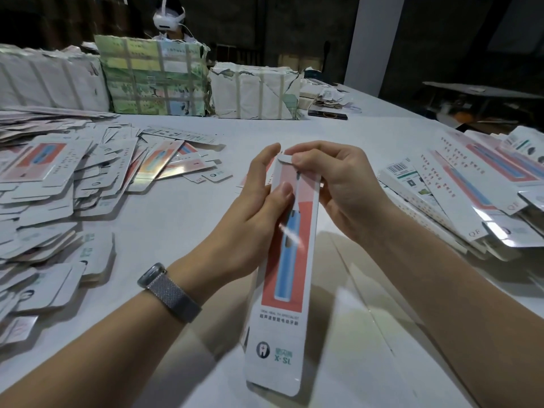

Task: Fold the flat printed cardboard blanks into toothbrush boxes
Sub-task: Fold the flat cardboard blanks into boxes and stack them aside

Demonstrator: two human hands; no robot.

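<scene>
I hold one long toothbrush box [284, 290] lengthwise over the middle of the table, its printed face with a blue toothbrush on red turned up. My left hand [256, 207] grips its far part from the left, thumb across the front and fingers behind. My right hand [332, 184] pinches the small white flap at the box's far end with curled fingertips. The near end of the box points at me.
A loose heap of flat printed blanks [59, 184] covers the left of the white table [176, 231]. More printed blanks [471, 184] are stacked at the right. Wrapped bundles [153, 75] stand along the far edge, with a person wearing a headset [169, 16] behind them.
</scene>
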